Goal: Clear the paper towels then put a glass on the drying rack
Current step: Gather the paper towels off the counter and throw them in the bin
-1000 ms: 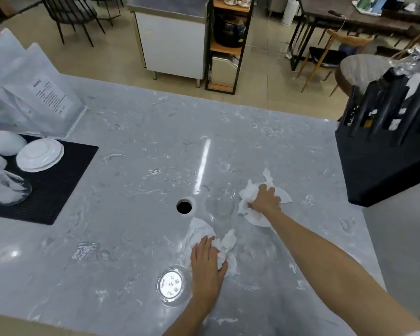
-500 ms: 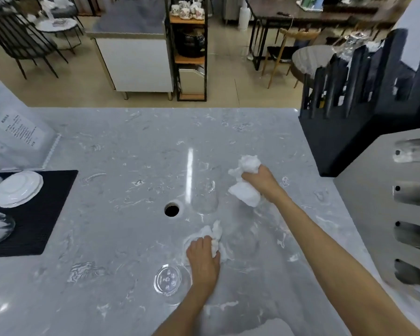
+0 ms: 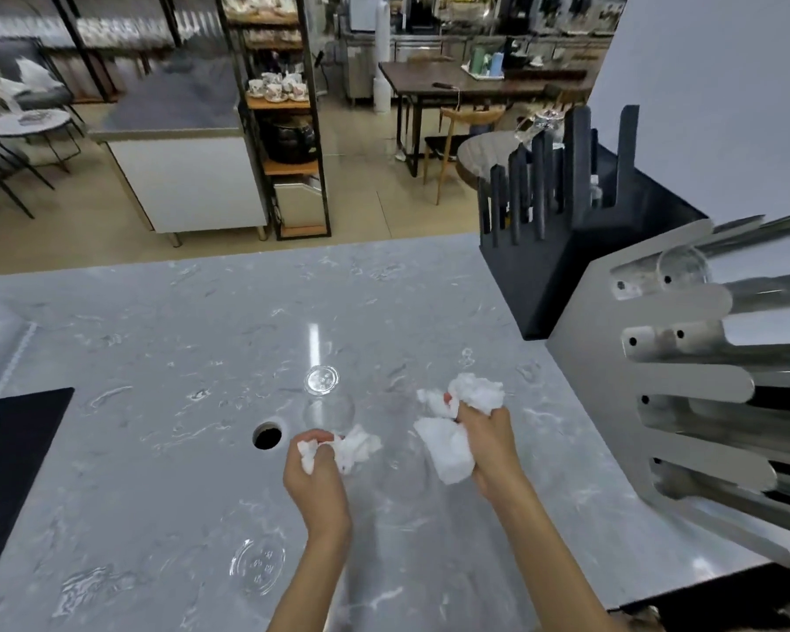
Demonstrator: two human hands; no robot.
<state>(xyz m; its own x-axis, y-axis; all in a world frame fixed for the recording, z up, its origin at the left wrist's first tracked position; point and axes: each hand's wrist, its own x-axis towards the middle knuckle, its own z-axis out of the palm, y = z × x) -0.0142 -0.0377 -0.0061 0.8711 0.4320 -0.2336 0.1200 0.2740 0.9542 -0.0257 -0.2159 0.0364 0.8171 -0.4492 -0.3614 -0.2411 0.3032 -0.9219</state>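
The left hand [image 3: 316, 472] is closed around a small crumpled paper towel [image 3: 354, 447], and the right hand [image 3: 486, 442] grips a bigger wad [image 3: 457, 419] above the counter [image 3: 156, 335]. Squeeze both tightly so no piece falls. A clear glass [image 3: 327, 405] stands just behind the left hand; the drying rack [image 3: 685, 385] is at right.

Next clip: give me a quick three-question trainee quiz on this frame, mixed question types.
1. True or false: both hands hold crumpled paper towels.
2. The round hole in the countertop lies on which side of the left hand: A) left, B) right?
3. Is a glass already in the drying rack?

Key:
1. True: the left hand and right hand each grip a white wad.
2. A: the hole is to its left.
3. Yes, a clear glass sits in the top of the drying rack.
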